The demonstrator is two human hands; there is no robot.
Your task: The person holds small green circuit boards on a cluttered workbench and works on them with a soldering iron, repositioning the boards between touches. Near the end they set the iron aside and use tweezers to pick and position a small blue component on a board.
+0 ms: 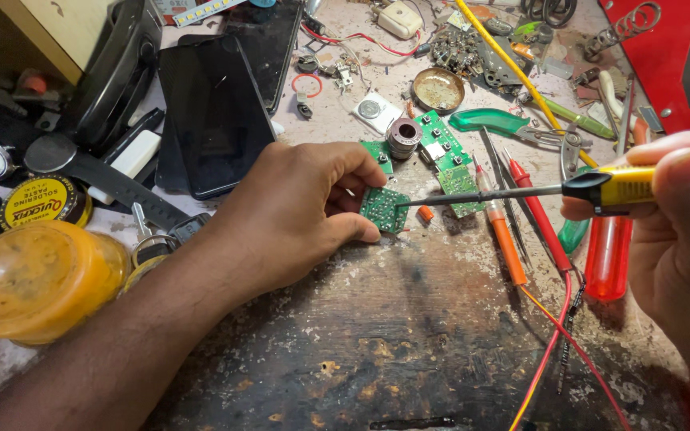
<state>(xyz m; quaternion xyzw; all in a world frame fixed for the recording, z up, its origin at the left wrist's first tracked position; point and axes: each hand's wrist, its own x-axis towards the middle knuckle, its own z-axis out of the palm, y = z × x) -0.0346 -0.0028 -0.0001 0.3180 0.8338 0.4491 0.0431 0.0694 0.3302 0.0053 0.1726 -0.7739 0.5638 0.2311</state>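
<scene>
L hand (297,211) pinches a small green board (384,210) betw. thumb and fingers, fingers curled narrow around its near edge. We hold it tilted up off the bench (409,335), solder side toward us, prob. so the joints face the tip and the board can't slide under pressure.

R hand (680,231) is closed on the yellow handle of a soldering iron (521,192), pen-style grip. Shaft runs level from R hand across to L; the tip touches the board's upper right area, just beside L fingertips. The long reach seems to keep R hand well clear of the hot end.

Just beyond L fingers: more green boards (441,152) w/ buttons, and a small grey cylinder part (403,137). Betw. the hands, under the iron shaft: red and orange probes (513,231), leads trailing toward us. Near R hand: orange-red handle (607,259) lying flat. Beyond it: green-handled pliers (493,122).

Left of L wrist: orange jar (37,279), yellow paste tin (41,203), both in reach. Beyond L hand: two dark phones (217,112), face up. Small round dish (438,89) further back.
</scene>
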